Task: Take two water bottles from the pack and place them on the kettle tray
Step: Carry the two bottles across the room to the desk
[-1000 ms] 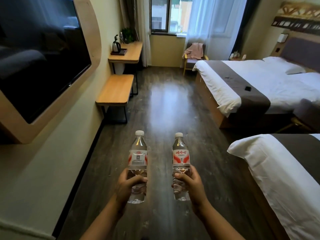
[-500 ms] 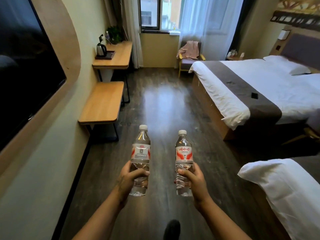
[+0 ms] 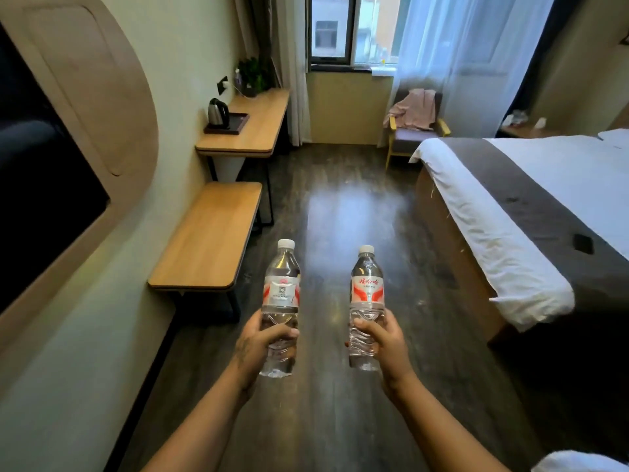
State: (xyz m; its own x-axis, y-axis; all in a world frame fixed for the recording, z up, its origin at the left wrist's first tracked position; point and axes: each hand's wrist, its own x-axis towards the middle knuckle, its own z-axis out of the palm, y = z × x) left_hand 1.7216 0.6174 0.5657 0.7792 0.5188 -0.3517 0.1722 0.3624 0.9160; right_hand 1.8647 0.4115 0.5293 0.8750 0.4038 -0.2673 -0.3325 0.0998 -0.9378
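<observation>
Gripping one upright water bottle each, left hand (image 3: pixel 260 338) and right hand (image 3: pixel 386 338) wrap the lower bodies.

- This is a hotel guest room.
- A made bed (image 3: pixel 531 212) with white linen and a dark runner stands at the right; a second bed's corner (image 3: pixel 578 461) shows at bottom right.
- A kettle (image 3: pixel 218 112) sits on a dark tray (image 3: pixel 235 126) at the desk's (image 3: pixel 252 134) left edge, against the wall.
- A low luggage bench (image 3: pixel 207 240) stands just beside the desk.
- A wall-mounted television (image 3: pixel 41 199) faces the beds.
- An armchair (image 3: pixel 415 127) stands under the curtained window (image 3: pixel 354 28).
</observation>
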